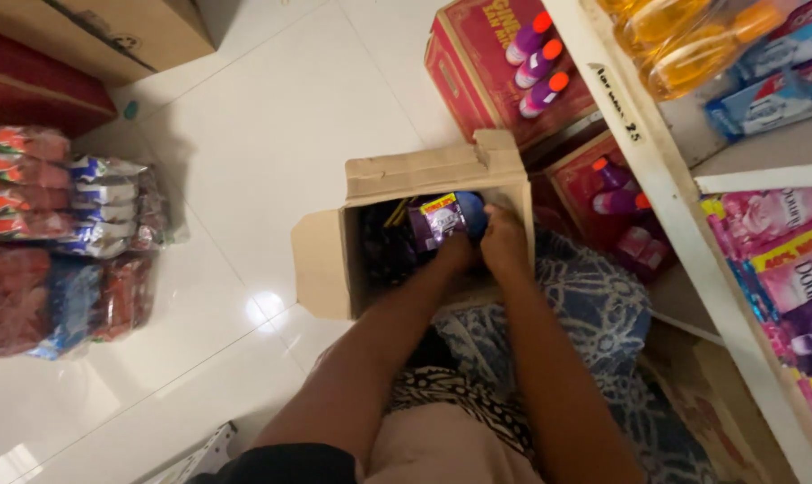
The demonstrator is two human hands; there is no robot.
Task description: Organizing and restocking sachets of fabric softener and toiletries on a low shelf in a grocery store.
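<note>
An open brown cardboard box (325, 260) stands on the white tiled floor in front of me, its flaps folded out. Inside lie dark purple pouches (383, 246). Both my hands reach into the box. My left hand (453, 254) and my right hand (504, 244) are closed together on one purple pouch (446, 217) with a blue end, held at the box's top right. The fingers are mostly hidden behind the pouch and the box's wall.
Red cartons with purple, orange-capped bottles (538, 63) stand right of the box. A white shelf (684, 206) at right carries pink sachets and yellow bottles. Wrapped bundles of packets (83, 233) lie on the floor at left. Brown and red cartons (92, 36) sit top left.
</note>
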